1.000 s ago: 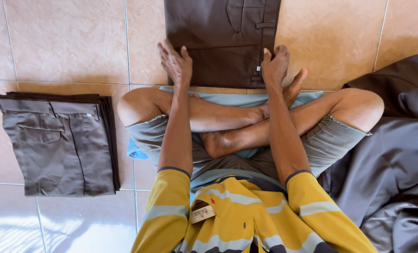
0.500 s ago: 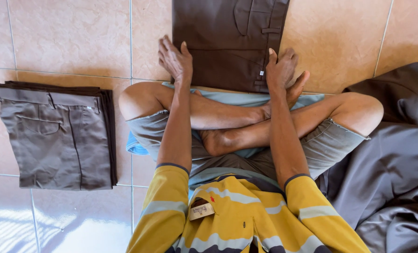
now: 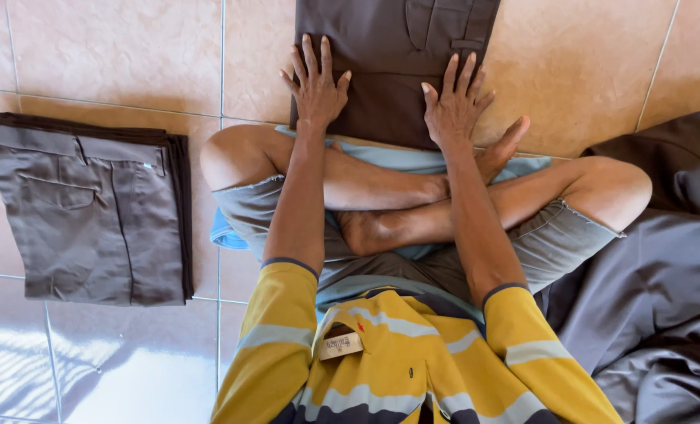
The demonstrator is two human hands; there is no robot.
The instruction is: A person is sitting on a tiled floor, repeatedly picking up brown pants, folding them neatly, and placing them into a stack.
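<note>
Both hands have slid inward on the dark brown trousers [image 3: 389, 71] spread on the tiled floor at twelve o'clock: the left hand [image 3: 317, 85], a second ago gripping the garment's left edge with fingers curled, now lies flat with fingers spread toward twelve. The right hand [image 3: 453, 106], earlier hooked over the right edge beside the foot, has moved toward nine o'clock and presses palm-down on the cloth. Less of the trousers' lower hem shows between the two hands, which now sit closer together than before.
</note>
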